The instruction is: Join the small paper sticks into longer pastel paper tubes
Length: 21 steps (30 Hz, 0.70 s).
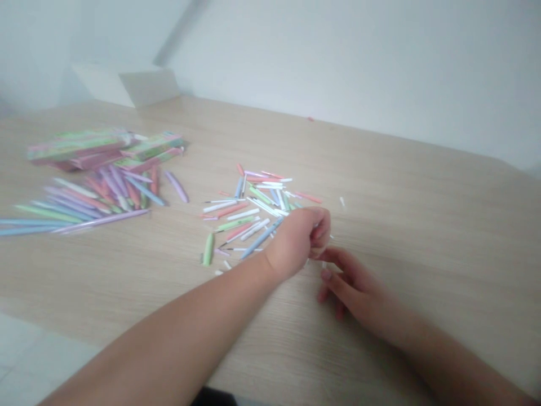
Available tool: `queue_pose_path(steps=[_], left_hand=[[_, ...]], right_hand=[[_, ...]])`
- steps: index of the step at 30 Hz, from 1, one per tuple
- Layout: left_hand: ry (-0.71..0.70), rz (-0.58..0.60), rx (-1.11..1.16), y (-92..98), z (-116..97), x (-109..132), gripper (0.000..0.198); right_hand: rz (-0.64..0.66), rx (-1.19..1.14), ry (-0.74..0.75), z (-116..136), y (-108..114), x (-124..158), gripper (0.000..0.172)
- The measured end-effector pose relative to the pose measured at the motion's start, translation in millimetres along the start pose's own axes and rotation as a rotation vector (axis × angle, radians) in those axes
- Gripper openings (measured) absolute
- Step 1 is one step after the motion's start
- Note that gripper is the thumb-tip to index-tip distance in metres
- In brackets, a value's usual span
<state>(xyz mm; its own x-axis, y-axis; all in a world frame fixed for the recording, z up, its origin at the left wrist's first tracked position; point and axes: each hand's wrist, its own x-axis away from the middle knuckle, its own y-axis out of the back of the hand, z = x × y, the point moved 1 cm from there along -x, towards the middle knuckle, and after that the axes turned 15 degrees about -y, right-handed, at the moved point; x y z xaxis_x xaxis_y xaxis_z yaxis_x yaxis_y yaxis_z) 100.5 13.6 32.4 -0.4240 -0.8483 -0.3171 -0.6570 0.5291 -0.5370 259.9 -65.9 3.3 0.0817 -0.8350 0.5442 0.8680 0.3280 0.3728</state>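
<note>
Forearms point(169, 332) over pale wood tabletop point(401, 186)

Left hand point(293, 242) curls over scattered pen parts point(245, 211), right hand point(349, 282) beside

Pale wood-look table point(380, 141), far edge against plain white wall point(338, 62); whitish boxy thing, prob. a carton point(122, 84), sits by back-left corner. Pale floor tiles point(34, 355) show past near-left edge. Light soft, even.
</note>
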Motion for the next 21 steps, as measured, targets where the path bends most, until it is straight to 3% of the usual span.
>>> queue_pose_path(steps=[6,16,18,21], left_hand=[[-0.132,0.099,-0.173,5.7,-2,6,0.035],[-0.071,0.089,-0.144,9.6,-2,0,0.040],[-0.044,0.060,-0.086,11.3,-3,-2,0.040],[-0.020,0.023,-0.032,13.4,-3,-5,0.039]], right_hand=[[0.017,0.016,-0.007,1,0,4,0.050],[-0.012,0.072,0.032,-7,-1,1,0.050],[-0.064,0.103,0.091,-10,0,-3,0.048],[-0.270,0.180,0.247,-11,9,-10,0.040]])
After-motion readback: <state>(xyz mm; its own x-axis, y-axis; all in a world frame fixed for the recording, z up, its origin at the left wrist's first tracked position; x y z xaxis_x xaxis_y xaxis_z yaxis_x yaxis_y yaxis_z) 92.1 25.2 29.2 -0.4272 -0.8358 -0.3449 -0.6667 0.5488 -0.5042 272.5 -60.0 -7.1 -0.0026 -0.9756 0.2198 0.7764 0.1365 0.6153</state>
